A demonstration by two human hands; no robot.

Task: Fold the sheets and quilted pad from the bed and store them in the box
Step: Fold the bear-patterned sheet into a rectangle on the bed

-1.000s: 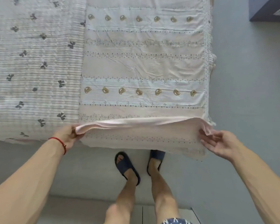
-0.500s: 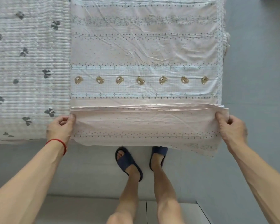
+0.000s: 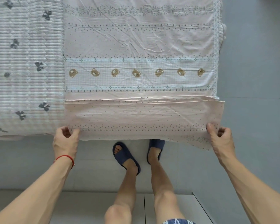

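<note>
Pink sheet [image 3: 141, 46], printed with dots and a row of bears, is spread over the bed, its near strip doubled back and hanging past the edge. Its near left corner is pinched by the left hand [image 3: 65, 139], its near right corner by the right hand [image 3: 220, 138]. To the left a quilted pad [image 3: 26, 65] with grey bows is seen, touching the sheet.

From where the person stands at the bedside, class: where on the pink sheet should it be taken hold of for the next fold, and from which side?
Grip the pink sheet at the two near corners of its folded band, from the bedside, one hand per end. The band lies flat and its near edge overhangs the bed, so thumbs go on top, fingers beneath. The left hand and right hand already pinch there.
</note>
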